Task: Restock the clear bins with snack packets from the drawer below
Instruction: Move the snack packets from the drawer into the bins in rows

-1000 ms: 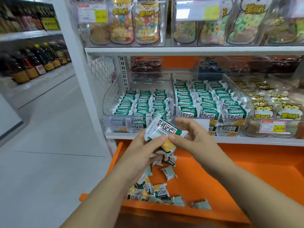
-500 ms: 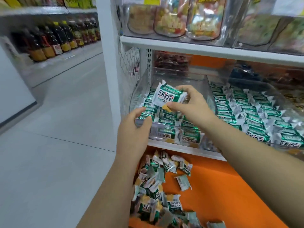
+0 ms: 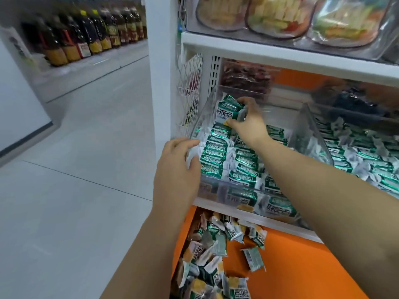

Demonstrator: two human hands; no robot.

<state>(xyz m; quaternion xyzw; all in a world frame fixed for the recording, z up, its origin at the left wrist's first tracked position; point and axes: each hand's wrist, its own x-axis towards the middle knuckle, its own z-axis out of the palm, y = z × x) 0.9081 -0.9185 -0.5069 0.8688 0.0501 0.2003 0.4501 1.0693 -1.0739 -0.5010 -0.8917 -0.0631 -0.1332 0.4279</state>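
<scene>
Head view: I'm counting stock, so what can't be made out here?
All in the head view:
- Left bin back rows: hidden behind the right hand and its held packets.
- Drawer: cut off by the bottom edge, so the remaining stock is uncountable.
- Left hand: gripping or only touching the bin corner, palm faces away.

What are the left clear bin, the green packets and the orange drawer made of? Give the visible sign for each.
The left clear bin: looks like rigid clear plastic, perhaps acrylic; contents show through its glossy walls.
The green packets: thin metallised film, likely; bright glints and crimped white ends.
The orange drawer: smooth, even orange surface, painted metal or plastic; cannot tell which.
</scene>
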